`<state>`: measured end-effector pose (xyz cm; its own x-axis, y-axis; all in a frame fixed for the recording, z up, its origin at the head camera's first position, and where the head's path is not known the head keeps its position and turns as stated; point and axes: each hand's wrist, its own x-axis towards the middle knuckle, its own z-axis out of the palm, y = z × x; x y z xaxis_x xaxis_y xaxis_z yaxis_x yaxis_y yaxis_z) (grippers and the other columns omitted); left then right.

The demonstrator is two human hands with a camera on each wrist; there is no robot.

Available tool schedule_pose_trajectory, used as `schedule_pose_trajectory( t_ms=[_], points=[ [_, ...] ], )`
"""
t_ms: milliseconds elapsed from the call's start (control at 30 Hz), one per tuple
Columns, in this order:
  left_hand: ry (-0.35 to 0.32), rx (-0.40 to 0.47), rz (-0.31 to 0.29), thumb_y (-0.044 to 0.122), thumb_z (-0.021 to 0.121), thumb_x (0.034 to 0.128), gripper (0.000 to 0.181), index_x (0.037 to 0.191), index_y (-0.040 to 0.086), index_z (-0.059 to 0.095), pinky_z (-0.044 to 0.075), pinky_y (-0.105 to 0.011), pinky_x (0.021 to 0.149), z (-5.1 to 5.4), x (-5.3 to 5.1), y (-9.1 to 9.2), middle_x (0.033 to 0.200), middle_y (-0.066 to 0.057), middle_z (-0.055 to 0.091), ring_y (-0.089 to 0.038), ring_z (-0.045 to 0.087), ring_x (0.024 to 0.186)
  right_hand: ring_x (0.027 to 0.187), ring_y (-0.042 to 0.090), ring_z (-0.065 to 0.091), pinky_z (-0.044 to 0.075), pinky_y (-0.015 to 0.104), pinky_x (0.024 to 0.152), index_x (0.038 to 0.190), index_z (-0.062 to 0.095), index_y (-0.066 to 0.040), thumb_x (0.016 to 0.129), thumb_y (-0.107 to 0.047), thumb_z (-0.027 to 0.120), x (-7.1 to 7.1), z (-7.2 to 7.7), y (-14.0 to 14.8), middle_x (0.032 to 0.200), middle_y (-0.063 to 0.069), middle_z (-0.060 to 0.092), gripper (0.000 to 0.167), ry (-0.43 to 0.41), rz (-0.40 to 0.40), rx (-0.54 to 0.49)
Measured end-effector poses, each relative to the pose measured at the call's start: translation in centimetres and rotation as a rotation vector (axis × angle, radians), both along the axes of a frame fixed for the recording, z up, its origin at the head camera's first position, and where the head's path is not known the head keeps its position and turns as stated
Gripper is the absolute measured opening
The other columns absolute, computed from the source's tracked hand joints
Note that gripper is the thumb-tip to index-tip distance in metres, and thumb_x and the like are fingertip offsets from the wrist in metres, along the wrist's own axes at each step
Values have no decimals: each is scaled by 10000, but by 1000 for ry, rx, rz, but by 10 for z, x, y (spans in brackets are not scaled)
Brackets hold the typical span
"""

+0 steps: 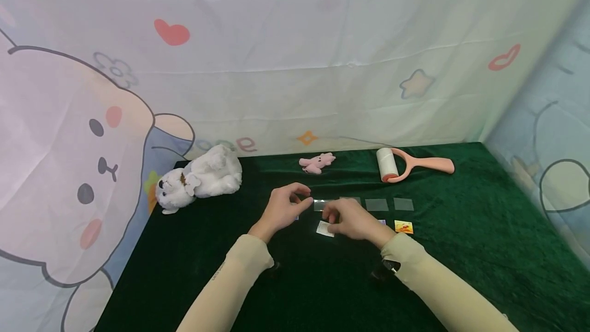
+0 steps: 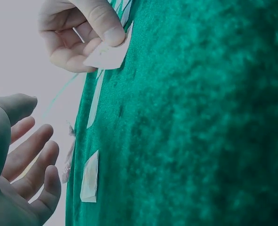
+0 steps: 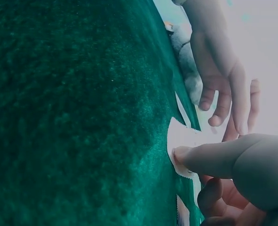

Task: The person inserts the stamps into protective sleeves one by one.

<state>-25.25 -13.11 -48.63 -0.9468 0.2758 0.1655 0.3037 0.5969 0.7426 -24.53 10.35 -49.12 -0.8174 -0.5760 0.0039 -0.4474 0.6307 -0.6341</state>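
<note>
My right hand point(image 1: 354, 219) pinches a small whitish card point(image 1: 324, 228) between thumb and fingers, just over the green cloth. In the right wrist view the thumb lies flat on the card point(image 3: 178, 136). My left hand point(image 1: 285, 208) is to the left, fingers parted and loosely bent, holding nothing; the left wrist view shows it point(image 2: 28, 165) empty. A clear rectangular piece point(image 1: 319, 205) lies between the hands. More clear pieces point(image 1: 377, 205) lie in a row to the right, with an orange-yellow card point(image 1: 403, 227) below them.
A white plush toy point(image 1: 207, 175) lies at the back left of the green-covered table point(image 1: 484, 240). Behind the hands are a small pink plush point(image 1: 317, 162) and a lint roller with a pink handle point(image 1: 430, 164). A printed curtain point(image 1: 286, 65) hangs behind.
</note>
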Motion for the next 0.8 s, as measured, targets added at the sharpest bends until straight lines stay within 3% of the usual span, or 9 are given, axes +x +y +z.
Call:
schedule_pose_trajectory(
  t_ms=[267, 400, 567, 800],
  points=[
    [-10, 14, -21, 259, 724, 1015, 280, 1248, 104, 716, 580, -341, 786, -1, -2, 1, 1205, -11, 733, -180, 658, 962, 778, 114, 573, 497, 296, 701, 898, 725, -209, 959, -187, 779, 2, 6, 7, 852, -80, 660, 84, 3, 24, -41],
    [-12, -4, -40, 253, 742, 1003, 269, 1231, 110, 728, 576, -374, 873, -4, -5, 3, 1209, -7, 733, -199, 664, 1021, 775, 107, 599, 520, 291, 694, 921, 728, -205, 983, -196, 754, 0, 9, 14, 884, -82, 695, 68, -11, 51, -78],
    [3, -83, -73, 259, 768, 985, 282, 1226, 115, 740, 532, -451, 999, -6, -10, 9, 1244, -21, 732, -244, 644, 1136, 734, 116, 598, 526, 291, 664, 984, 750, -168, 1003, -184, 727, -3, 12, 27, 868, -63, 696, 34, -22, 62, -141],
    [-15, -202, -90, 299, 782, 973, 311, 1248, 157, 747, 482, -458, 1015, -11, -16, 22, 1247, 0, 731, -228, 598, 1133, 774, 138, 612, 532, 312, 732, 1033, 766, -144, 997, -194, 744, -5, 16, 47, 893, -49, 716, 66, -38, 12, -180]
  ],
)
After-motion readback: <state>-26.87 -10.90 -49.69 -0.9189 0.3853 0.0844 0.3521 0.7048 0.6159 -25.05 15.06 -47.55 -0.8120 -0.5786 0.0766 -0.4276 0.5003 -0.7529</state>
